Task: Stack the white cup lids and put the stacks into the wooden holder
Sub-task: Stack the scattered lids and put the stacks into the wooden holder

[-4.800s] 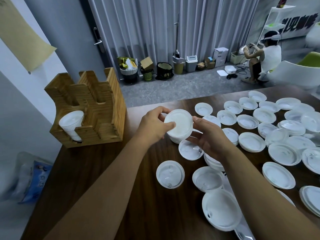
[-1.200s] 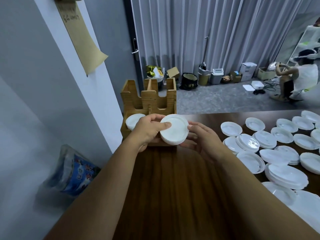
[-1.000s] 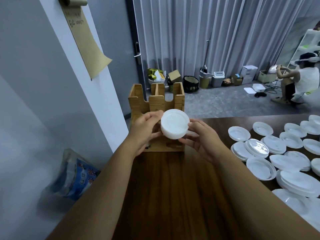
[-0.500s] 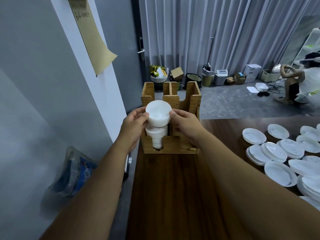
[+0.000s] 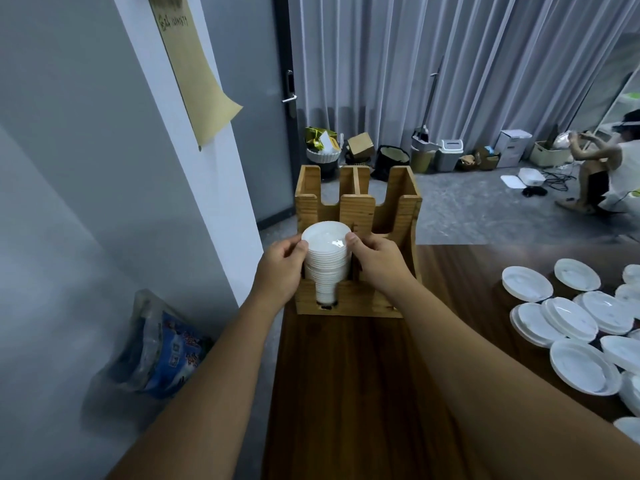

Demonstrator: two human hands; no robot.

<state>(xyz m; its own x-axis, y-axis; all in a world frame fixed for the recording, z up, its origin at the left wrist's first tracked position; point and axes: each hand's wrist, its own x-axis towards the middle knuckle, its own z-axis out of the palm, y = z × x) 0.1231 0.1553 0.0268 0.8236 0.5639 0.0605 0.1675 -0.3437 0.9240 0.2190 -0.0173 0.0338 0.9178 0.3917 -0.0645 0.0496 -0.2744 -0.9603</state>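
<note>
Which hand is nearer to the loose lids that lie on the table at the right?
The right hand. It holds the lid stack on the side facing the loose lids; the left hand holds the far side.

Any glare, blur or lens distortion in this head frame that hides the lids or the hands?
Head view: dim, even light; a small glare spot on the top lid of the stack; wide-angle bending curves the wall edge and table; both hands and the holder are sharp; loose lids at the right edge look stretched and slightly soft.
</note>
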